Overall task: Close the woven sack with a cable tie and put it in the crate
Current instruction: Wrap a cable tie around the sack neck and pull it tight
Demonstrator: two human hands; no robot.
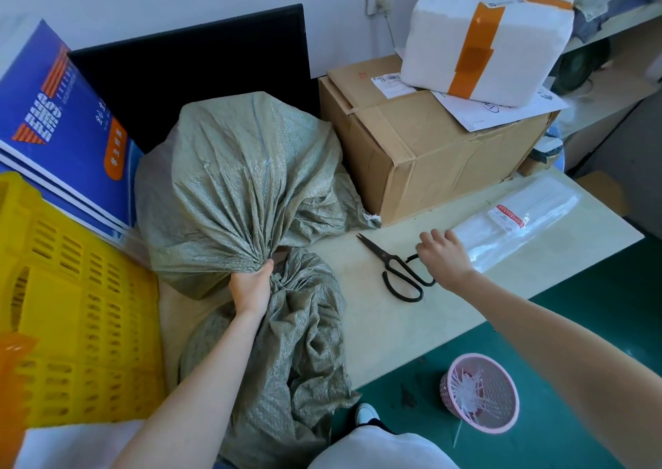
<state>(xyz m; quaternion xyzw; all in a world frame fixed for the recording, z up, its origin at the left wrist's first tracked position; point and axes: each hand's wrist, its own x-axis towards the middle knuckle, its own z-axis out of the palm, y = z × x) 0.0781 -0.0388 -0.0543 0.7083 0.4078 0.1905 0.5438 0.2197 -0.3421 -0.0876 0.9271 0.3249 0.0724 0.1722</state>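
So, tips for the tie-fetching step, judging by how things sit:

1. Left hand (250,287) has a full fist grip round the gathered neck of the grey-green woven plastic sack (243,182), which sits on the pale bench (379,325) between the yellow slotted plastic crate (71,307) on the left and the brown cardboard box (430,153) on the right. Don't loosen that fist, or the pleats will probably spring open.

2. Right hand (444,257) is out at the near end of the clear plastic packet of white cable ties (519,225), fingers loosely curled and holding nothing that I can see. It's right above the handles of the black metal scissors (397,271), so I can't say for sure which it's after. I'd say the tie comes first.

3. Pull just one tie out by its end; one-handed, the packet will likely slide, so pin it against the bench.

4. Wrap just above the fist, where the cloth is bunched tightest.

5. Loose fabric hangs off the near edge of the bench; mind it doesn't drag when lifting into the crate.

6. Trimmed tails probably go in the pink plastic basket (480,393) on the green floor (591,325).
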